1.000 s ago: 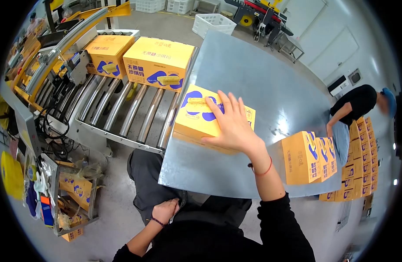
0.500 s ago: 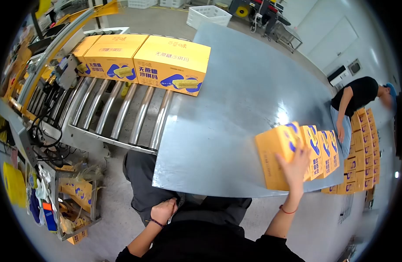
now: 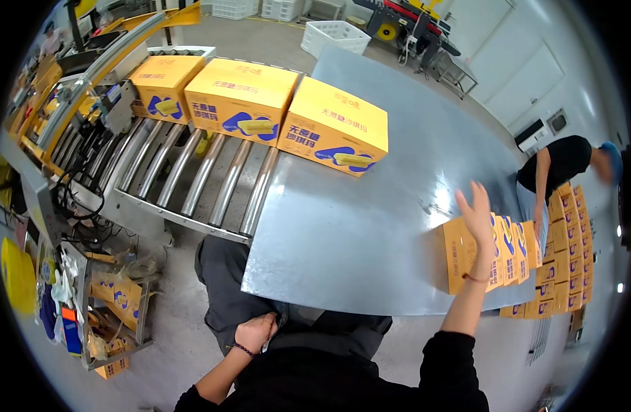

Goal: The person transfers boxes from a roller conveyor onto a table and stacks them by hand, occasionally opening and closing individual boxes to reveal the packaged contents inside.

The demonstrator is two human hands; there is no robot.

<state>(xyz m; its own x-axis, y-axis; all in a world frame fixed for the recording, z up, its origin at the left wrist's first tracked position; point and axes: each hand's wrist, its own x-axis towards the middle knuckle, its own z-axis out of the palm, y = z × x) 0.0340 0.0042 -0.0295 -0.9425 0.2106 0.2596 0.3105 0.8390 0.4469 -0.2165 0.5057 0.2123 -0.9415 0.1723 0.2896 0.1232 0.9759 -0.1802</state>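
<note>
My right hand (image 3: 477,214), fingers spread, is raised at the near end of a row of yellow boxes (image 3: 459,255) on the metal table (image 3: 329,254); whether it touches them I cannot tell. Nothing is gripped in it. My left hand (image 3: 255,332) rests closed on my lap, and what it may hold is hidden. Another yellow box (image 3: 334,126) sits at the table's left edge by the rollers. Behind it, two more boxes, a middle one (image 3: 241,99) and a far one (image 3: 167,88), stand on the roller conveyor (image 3: 204,177).
A co-worker (image 3: 559,165) bends at the table's right end, beside stacked boxes (image 3: 568,254). White crate (image 3: 334,37) stands beyond the table. At the lower left is a cart (image 3: 120,309) with packaging. A yellow-railed machine (image 3: 99,72) spans the conveyor.
My right hand moved right with a box to the row, then let it go and lifted. The conveyor boxes advanced, the front one onto the table. My left hand stayed on my lap.
</note>
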